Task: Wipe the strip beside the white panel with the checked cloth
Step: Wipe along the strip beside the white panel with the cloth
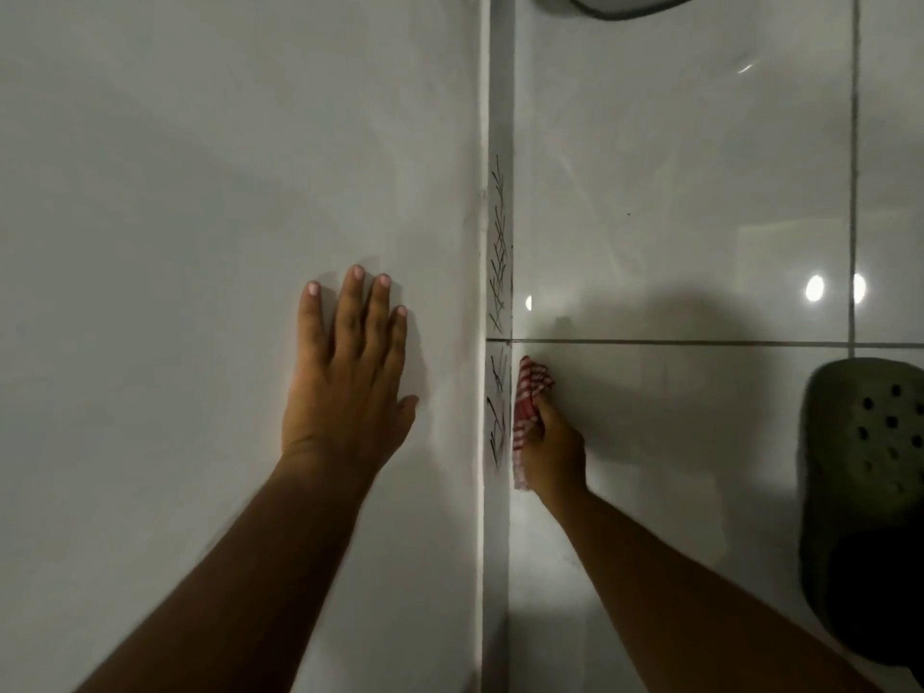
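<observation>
Right hand (555,450) grip closed on checked cloth (529,407), touching scribbled strip (500,272); left hand (345,387) flat, fingers spread, on white panel (200,192).

Green perforated clog (870,492) on glossy tiles (675,192)

I am seeing my left hand (345,377) lying flat on the panel (200,192), which is taking up the left side. The strip (499,232) is running up the middle, just right of the panel. My right hand (552,450) is sitting right of the strip, holding the cloth (527,407) against it. A shoe (865,462) is lying on the floor (675,192) far right.
</observation>
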